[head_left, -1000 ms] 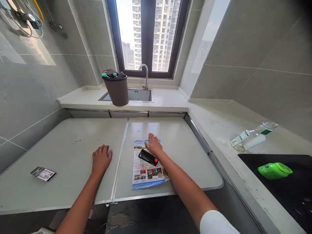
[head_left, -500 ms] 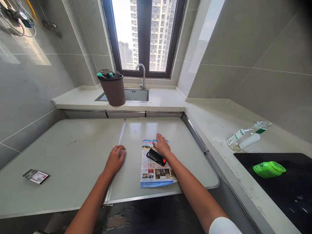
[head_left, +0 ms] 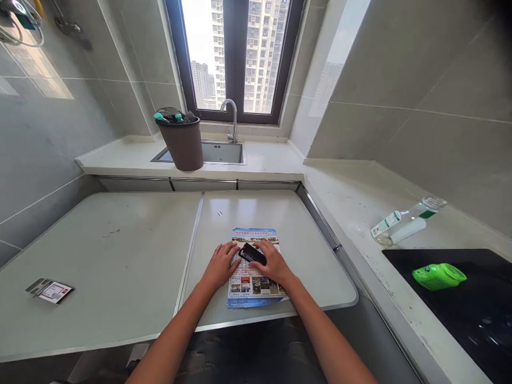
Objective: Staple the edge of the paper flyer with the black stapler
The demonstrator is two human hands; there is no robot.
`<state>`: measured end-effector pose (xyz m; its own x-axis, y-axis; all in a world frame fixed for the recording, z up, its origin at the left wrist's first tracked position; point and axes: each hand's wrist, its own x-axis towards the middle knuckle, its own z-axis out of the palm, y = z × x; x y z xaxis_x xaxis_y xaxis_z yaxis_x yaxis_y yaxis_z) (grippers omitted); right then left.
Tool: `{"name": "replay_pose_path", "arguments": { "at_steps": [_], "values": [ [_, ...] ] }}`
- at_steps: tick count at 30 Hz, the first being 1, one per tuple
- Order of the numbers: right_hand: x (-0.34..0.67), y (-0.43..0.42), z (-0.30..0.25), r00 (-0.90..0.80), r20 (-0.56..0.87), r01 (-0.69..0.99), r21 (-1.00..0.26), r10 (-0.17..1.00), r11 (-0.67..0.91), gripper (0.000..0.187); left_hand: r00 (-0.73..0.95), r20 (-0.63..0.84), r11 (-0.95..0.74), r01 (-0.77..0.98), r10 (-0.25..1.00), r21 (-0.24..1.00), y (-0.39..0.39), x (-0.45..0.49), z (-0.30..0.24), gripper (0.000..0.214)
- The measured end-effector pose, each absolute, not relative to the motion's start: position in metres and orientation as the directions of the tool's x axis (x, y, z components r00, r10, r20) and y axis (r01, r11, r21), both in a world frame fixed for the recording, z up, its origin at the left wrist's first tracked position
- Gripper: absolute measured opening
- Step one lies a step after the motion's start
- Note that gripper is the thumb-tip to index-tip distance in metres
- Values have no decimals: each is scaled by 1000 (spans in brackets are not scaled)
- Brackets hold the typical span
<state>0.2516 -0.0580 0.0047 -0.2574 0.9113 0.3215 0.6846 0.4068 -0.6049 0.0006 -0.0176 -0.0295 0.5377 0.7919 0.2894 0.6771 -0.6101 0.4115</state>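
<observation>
A black stapler (head_left: 253,253) lies slanted on top of a printed flyer (head_left: 256,301) with blue borders, text and small photos. My right hand (head_left: 272,265) is closed around the stapler's right end, fingers above and thumb below, and hides that end. At the stapler's other end, my left hand (head_left: 221,265) rests on the flyer's left edge and the table, fingers apart, its tips close to the stapler. Whether they touch it I cannot tell. Two tiny metal bits like staples (head_left: 220,214) lie beyond the flyer.
The pale folding table (head_left: 132,266) has a seam down its middle. A small card package (head_left: 51,290) lies at left. Behind stand a brown bin (head_left: 182,144) and a sink (head_left: 224,153). Rightward, a clear bottle (head_left: 408,221) and a green pouch (head_left: 439,276) lie by the black cooktop (head_left: 460,320).
My left hand has moved right from the table seam to the flyer. My right hand has drawn back from the flyer's top edge onto the stapler, covering its orange-red end.
</observation>
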Motion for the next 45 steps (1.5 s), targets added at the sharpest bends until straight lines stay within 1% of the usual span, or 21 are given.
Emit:
{"name": "replay_pose_path", "arguments": {
  "at_steps": [1,2,5,6,8,11,15,18,21,25,28,30,32,34,36,38,41,42,45],
  "values": [
    [251,-64,3,-262,316,701,-587,912,405,55,535,297,-612,675,791,413,-18,1,-29,38],
    [251,-68,2,-257,307,721,-571,916,393,54,532,303,-612,672,791,417,-18,1,-29,37],
    [254,-68,1,-229,312,762,-532,922,369,36,510,312,-598,667,801,445,-16,1,-29,36],
    [255,-66,2,-225,334,761,-526,915,379,33,501,313,-590,664,807,460,-15,0,-30,37],
    [258,-59,2,-237,389,734,-528,890,426,32,480,317,-574,654,818,492,-14,-1,-31,41],
    [260,-47,-1,-268,426,680,-552,864,483,33,463,330,-567,630,823,530,-12,-3,-34,44],
    [258,-39,-8,-273,427,642,-587,862,494,36,462,334,-567,612,822,551,-10,-3,-38,38],
    [259,-43,-10,-190,449,632,-624,873,459,38,457,335,-563,601,824,567,-9,-4,-38,32],
    [266,-50,-10,-64,467,640,-659,882,396,29,451,323,-549,582,832,600,-8,-6,-37,29],
    [275,-58,-17,-28,489,593,-694,872,408,18,443,301,-525,573,844,629,-7,-7,-37,28],
    [276,-58,-23,36,501,548,-734,865,402,15,429,284,-502,576,857,645,-7,-6,-37,27],
    [275,-58,-25,79,480,504,-775,873,381,14,420,271,-485,578,866,656,-8,-5,-36,26],
    [274,-57,-25,100,458,465,-806,883,366,14,415,260,-475,583,872,659,-9,-5,-34,24],
    [274,-56,-26,97,459,452,-811,883,371,10,410,255,-468,591,876,657,-11,-5,-32,25],
    [275,-56,-27,72,472,456,-799,879,392,6,387,256,-453,599,886,660,-12,-4,-31,33],
    [277,-56,-29,52,477,465,-789,878,401,7,364,261,-440,599,894,669,-12,-4,-32,40],
    [278,-56,-29,58,460,485,-789,886,377,7,356,261,-432,582,897,689,-11,-4,-35,41],
    [278,-57,-27,57,452,491,-789,890,369,9,352,258,-425,572,900,701,-11,-4,-35,41],
    [275,-56,-16,24,429,512,-781,903,357,30,346,255,-410,511,903,755,-11,-5,-32,43]
  ]
}}
